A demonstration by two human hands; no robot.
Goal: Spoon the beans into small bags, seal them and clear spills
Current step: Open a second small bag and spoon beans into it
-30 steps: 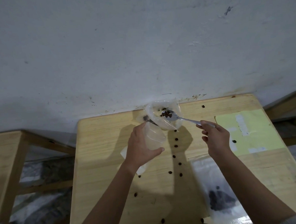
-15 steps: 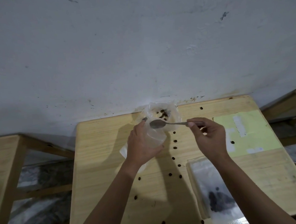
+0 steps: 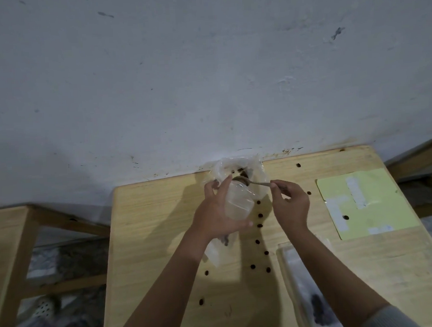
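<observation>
The left hand [image 3: 219,214] curls round a small clear bag [image 3: 238,204], thumb under it and a finger raised at its upper edge, apparently to prop the mouth open and tilt it toward the supply. The right hand [image 3: 291,204] pinches the far end of a metal spoon [image 3: 251,182], fingers curled on the handle, so the bowl reaches well ahead of the knuckles and sits right at the small bag's mouth. Holding it by the tip keeps the hand clear of the opening; whether the bowl carries beans now is too blurred to tell.

Just beyond the spoon, a larger crumpled plastic bag [image 3: 259,166] sits against the wall at the back edge of the bench [image 3: 151,229], with a few dark beans [image 3: 243,172] showing inside. The small bag is held just beside it, so each spoonful travels a short way.

Spilled beans [image 3: 260,215] dot the bench in a loose trail between the forearms, more of them nearer the body; they remain to be cleared. By the right forearm lies a flat clear bag [image 3: 301,284] with a dark clump inside, probably one already filled. A pale green sheet [image 3: 377,205] patched with white tape lies further right.
</observation>
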